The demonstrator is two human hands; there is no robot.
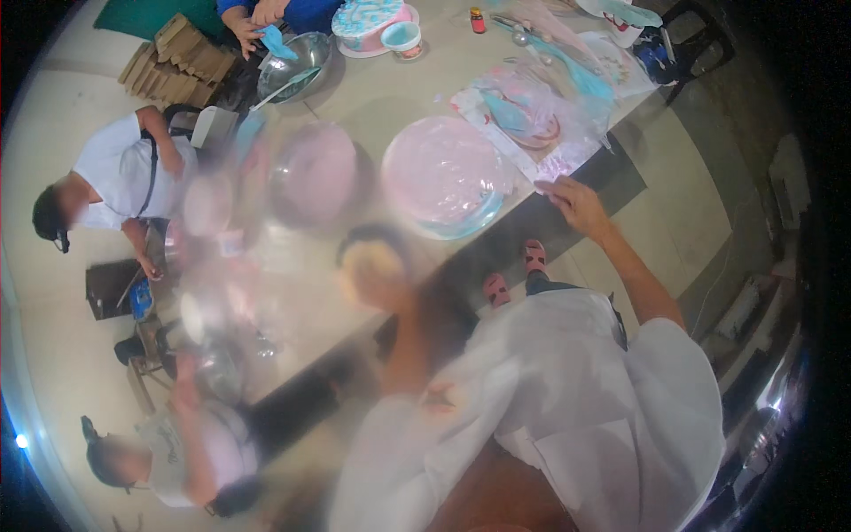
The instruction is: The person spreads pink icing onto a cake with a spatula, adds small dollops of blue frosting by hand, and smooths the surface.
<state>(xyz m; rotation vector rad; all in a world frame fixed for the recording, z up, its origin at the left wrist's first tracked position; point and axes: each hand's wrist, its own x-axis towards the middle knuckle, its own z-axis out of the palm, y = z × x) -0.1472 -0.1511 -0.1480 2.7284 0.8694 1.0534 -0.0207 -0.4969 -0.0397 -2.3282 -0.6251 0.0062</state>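
Note:
My right hand [578,203] is at the table edge, its fingertips at the near corner of a white sheet or board [525,159] that bears piping bags with pink and blue cream [522,110]. Whether it grips the corner is not clear. My left hand [379,272] is over the table and badly blurred; a pale yellow, dark-rimmed patch lies there, and I cannot tell what it holds. Between and beyond my hands sits a large round pink cake [442,173] with a glossy surface and blue at its base. Left of it is a second round pink cake [319,173], hazy.
Across the table a co-worker's hands [249,30] hold a blue cloth or bag above a metal bowl [319,50] with a spatula. Nearby stand a blue-and-pink cake [372,23], a tub [402,36] and a small bottle [477,21]. Two people [126,166] are at the left.

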